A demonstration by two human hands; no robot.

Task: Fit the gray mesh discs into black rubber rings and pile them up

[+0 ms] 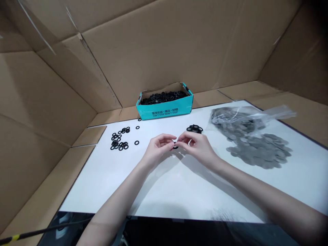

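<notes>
Over the middle of the white table, a small black ring (175, 147) is pinched where my two hands meet. My left hand (158, 146) is closed, thumb and fingertips at the ring's left side. From the right, my right hand (196, 144) also pinches at the ring, its fingertips nearly touching the left ones. Whether a disc sits in the ring is hidden by the fingers. Just beyond my right hand lies a small heap of black rings with grey discs in them (194, 128). Loose black rings (119, 140) are scattered to the left.
A turquoise box (165, 111) full of black rings stands at the back. On the right, grey discs (261, 150) spread in a heap beside a clear plastic bag (230, 118) holding more discs. Cardboard walls (164, 51) surround the white table (174, 194) at the back and sides.
</notes>
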